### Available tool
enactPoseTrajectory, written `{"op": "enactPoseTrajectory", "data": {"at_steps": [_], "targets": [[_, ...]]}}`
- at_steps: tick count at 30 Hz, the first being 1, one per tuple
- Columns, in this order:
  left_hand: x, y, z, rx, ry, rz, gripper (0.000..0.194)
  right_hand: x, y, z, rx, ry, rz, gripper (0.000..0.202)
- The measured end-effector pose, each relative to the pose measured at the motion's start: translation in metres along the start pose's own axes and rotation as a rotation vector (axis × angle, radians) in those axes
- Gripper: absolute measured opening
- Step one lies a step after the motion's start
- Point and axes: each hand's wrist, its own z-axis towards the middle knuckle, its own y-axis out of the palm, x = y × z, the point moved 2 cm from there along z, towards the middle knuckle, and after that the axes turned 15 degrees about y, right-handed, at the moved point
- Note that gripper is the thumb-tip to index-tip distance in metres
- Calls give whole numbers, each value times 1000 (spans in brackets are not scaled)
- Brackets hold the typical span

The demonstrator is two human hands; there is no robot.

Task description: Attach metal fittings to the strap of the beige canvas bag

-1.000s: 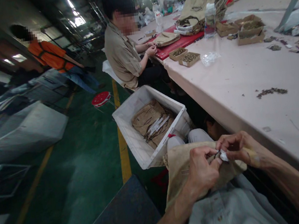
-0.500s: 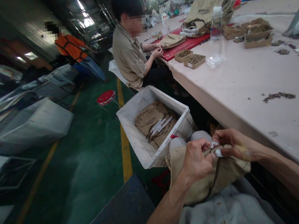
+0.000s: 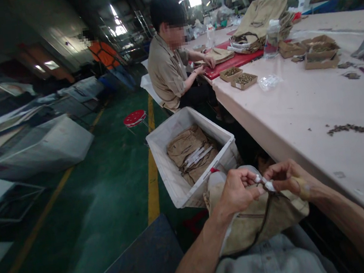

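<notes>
Left hand (image 3: 239, 190) and right hand (image 3: 291, 179), nearly closed, pinch the tan bag (image 3: 279, 214) near its far edge, fiddly work seemingly needing steady tension next.

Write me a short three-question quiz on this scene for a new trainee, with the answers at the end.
1. True or false: the left hand and the right hand are both at the tan cloth.
2. Which of these lies nearest the viewer on the pale table? (A) the clear bottle (B) the small dark pieces (C) the crumpled plastic
3. What colour is the seat of the stool left of the white bin in the picture?

Key: 1. True. 2. B. 3. Red.
</notes>
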Motion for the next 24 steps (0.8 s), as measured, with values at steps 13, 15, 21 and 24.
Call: {"op": "enactPoseTrajectory", "data": {"at_steps": [13, 15, 21, 24], "targets": [[-7, -7, -2, 18, -59, -47, 30, -10, 10, -5, -17, -31, -92, 37], [-6, -10, -7, 42, -79, -18, 30, -22, 20, -9, -6, -75, -183, 34], [-10, -17, -19, 192, -128, 15, 47, -13, 33, 6, 75, -220, -385, 28], [-5, -15, -24, 185, -83, 2, 46, 5, 29, 15, 109, -272, -447, 22]]}}
